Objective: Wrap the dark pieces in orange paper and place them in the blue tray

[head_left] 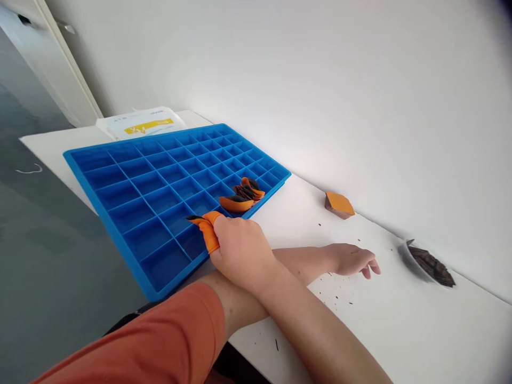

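My forearms cross, the right one lying over the left. My right hand (242,242), closed, pinches an orange sheet with a dark side (208,234) over the near compartments of a blue compartment tray (102,205). Just beyond that hand, a bunch of curled orange-and-dark sheets (240,202) stands in compartments at the tray's near right edge. My left hand (356,260) reaches to the right above the white table, empty, its fingers loosely bent and apart. The nearest thing to it is a clear bowl (412,261) of dark brown, flat pieces (432,266).
A stack of orange squares (340,204) stands by the white wall (360,96). Dark crumbs (336,297) are scattered on the white table (296,213). Behind the tray lies a white package with a yellow band (148,126). The table's left edge borders the grey floor (40,224).
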Motion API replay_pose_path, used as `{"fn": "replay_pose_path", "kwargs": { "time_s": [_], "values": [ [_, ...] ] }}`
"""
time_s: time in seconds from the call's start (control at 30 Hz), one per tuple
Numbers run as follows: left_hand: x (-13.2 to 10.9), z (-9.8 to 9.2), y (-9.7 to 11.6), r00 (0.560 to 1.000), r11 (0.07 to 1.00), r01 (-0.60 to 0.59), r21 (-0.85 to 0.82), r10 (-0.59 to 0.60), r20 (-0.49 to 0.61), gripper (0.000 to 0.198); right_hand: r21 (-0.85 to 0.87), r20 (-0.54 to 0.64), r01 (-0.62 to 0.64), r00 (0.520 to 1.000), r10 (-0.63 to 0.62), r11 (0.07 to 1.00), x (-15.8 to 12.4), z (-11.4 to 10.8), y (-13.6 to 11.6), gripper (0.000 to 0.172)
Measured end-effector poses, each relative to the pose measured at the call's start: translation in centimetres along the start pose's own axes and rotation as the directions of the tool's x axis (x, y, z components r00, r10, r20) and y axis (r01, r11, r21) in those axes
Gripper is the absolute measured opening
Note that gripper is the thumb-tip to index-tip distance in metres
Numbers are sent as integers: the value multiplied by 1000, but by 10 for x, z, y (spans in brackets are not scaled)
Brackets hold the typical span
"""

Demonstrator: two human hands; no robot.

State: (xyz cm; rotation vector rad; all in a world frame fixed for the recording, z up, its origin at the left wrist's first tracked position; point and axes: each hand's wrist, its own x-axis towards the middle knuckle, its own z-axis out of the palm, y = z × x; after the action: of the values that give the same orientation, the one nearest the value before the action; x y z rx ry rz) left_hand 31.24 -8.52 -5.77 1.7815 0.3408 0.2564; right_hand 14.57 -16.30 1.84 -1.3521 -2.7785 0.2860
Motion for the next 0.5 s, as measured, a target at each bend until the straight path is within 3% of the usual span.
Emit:
{"fn": "replay_pose_path", "kwargs": {
  "time_s": [0.1, 0.37, 0.5],
  "values": [
    [0, -1, 0, 1000, 999, 29, -28, -29, 2, 53, -30, 43, 14, 999, -13, 999, 3, 3, -1, 12],
    [0, -1, 1, 998, 996, 69, -65, -68, 8, 48, 83, -2, 63, 998, -63, 995, 5, 9, 7, 28],
    [5, 1, -5, 998, 997, 61, -53, -61, 3, 46, 60, -68, 98, 993, -93, 993, 0, 8, 4, 36]
  ]
}}
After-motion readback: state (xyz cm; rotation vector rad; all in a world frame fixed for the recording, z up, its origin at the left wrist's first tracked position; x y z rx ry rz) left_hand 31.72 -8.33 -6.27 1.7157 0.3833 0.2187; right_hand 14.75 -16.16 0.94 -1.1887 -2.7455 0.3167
